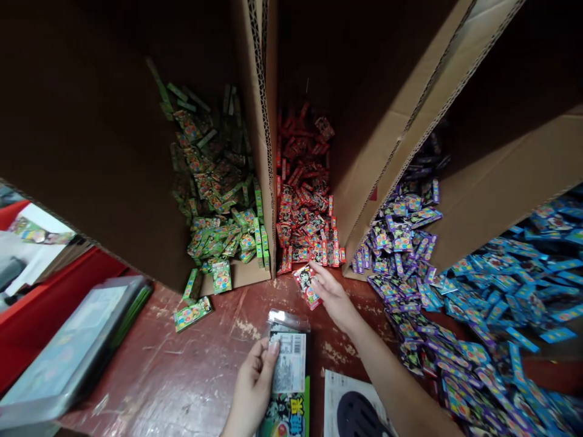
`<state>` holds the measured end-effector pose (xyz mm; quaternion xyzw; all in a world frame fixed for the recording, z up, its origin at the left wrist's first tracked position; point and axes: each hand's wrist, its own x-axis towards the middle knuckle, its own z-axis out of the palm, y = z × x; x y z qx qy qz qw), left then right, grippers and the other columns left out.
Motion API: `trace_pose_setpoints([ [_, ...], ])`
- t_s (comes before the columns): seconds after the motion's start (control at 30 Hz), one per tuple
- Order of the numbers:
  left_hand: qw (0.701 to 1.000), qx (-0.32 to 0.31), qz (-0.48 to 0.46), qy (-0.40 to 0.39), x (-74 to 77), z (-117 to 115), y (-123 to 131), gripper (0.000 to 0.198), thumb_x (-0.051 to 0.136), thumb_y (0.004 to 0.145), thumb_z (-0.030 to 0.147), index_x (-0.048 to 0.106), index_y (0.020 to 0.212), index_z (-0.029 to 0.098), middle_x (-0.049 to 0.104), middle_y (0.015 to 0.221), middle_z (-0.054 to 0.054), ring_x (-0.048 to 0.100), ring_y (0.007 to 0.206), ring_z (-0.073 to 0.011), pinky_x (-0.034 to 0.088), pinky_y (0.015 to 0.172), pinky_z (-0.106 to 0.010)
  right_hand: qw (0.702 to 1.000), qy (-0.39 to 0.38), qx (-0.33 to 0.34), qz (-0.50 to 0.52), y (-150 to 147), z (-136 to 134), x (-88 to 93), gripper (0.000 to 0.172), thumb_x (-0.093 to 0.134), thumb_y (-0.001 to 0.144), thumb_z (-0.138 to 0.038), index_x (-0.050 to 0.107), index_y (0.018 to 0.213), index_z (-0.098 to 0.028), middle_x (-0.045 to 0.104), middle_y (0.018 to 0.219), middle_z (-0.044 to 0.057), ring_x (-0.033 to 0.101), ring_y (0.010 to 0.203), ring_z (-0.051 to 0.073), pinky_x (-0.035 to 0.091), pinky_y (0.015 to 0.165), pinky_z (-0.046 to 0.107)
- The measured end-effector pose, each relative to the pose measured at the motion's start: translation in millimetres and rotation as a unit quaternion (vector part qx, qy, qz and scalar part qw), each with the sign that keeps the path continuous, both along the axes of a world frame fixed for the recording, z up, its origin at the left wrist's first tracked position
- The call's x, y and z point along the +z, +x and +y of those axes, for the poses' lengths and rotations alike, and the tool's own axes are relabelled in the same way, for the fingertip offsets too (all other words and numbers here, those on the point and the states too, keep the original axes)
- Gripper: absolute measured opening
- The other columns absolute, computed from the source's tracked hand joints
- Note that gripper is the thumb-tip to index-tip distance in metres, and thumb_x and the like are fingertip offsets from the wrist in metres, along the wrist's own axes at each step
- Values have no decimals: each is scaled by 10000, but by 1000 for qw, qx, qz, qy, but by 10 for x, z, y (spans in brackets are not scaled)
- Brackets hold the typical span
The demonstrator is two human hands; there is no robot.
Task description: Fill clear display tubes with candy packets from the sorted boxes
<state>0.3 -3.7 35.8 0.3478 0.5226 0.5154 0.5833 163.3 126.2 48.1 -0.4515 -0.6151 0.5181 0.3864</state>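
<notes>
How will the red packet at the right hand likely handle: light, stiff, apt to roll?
The red packet is probably light, being small beside the right hand. Its flat face and straight edges suggest it is fairly stiff. That flat shape also makes rolling unlikely.

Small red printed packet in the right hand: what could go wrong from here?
The small red printed packet, pinched in the right hand, might slip onto the worn dark-red table. The right forearm passes close to the loose purple-edged packets and could knock some. Those meet the bright-blue packets at the right, so colours may get mixed.
</notes>
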Motion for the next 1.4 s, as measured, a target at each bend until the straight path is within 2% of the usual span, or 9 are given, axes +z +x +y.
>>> trace_pose_setpoints([
  [0.1, 1000, -24, 7, 11, 8, 6, 42, 316, 572, 806, 436, 609, 957, 161, 684, 810, -36, 599, 713, -174, 458, 653, -244, 992, 4, 56, 111, -57, -236, 154, 405, 537, 840, -410, 509, 1213, -255, 609, 1168, 54, 581, 1049, 186, 445, 919, 338],
  [0.33, 1000, -21, -6, 2, 60, -19, 115, 295, 577, 804, 428, 635, 922, 164, 653, 713, -3, 564, 643, -153, 451, 629, -229, 997, 43, 65, -6, 114, -427, 37, 237, 614, 795, -347, 685, 982, -220, 672, 925, 59, 623, 850, 197, 493, 769, 330],
  [0.5, 1000, -26, -16, 4, 89, -32, 169, 298, 589, 792, 434, 642, 915, 168, 651, 690, -1, 554, 634, -152, 443, 611, -220, 990, 70, 112, -52, 153, -501, 155, 205, 591, 819, -336, 713, 932, -216, 638, 828, 52, 608, 780, 176, 481, 706, 297],
  [0.73, 999, 17, -27, 13, 48, -79, 68, 281, 594, 787, 441, 631, 857, 172, 642, 687, 11, 535, 631, -139, 424, 598, -209, 976, 40, 211, -30, 78, -466, 169, 278, 550, 844, -394, 726, 749, -200, 595, 1118, 84, 577, 1005, 212, 452, 862, 369],
  [0.87, 998, 47, -46, -8, -110, -95, -7, 283, 600, 777, 459, 608, 753, 177, 622, 628, 21, 534, 600, -141, 417, 575, -219, 984, 55, 141, -88, -574, -27, 232, 298, 603, 795, -400, 652, 603, -177, 620, 1027, 80, 581, 961, 197, 445, 851, 336],
  [1.03, 995, 30, -81, -43, -235, -73, -46, 346, 641, 715, 516, 593, 712, 173, 614, 572, 21, 571, 571, -163, 430, 571, -253, 981, -47, 69, -173, -1838, 468, 257, 373, 837, 472, -352, 555, 647, -182, 625, 764, 38, 578, 837, 243, 455, 722, 353],
  [1.13, 995, 33, -81, -49, -204, -79, -136, 365, 638, 712, 530, 603, 774, 172, 639, 615, 10, 600, 607, -180, 449, 599, -269, 982, -83, 57, -157, -2121, 569, 271, 407, 839, 468, -316, 542, 704, -168, 620, 765, 52, 589, 800, 243, 465, 664, 343],
  [1.23, 994, 57, -64, -60, -132, -106, -252, 372, 626, 719, 537, 608, 803, 176, 663, 672, -2, 613, 647, -187, 458, 620, -271, 988, -87, 79, -102, -1850, 505, 271, 413, 786, 574, -283, 548, 893, -172, 628, 768, 15, 610, 739, 182, 483, 632, 291],
  [1.4, 994, 58, -69, -60, -22, -113, -278, 358, 634, 721, 518, 625, 853, 186, 682, 732, -10, 618, 671, -186, 462, 686, -286, 988, -64, 141, -5, -832, 183, 185, 371, 739, 622, -214, 613, 969, -173, 672, 864, 18, 633, 784, 143, 501, 725, 265],
])
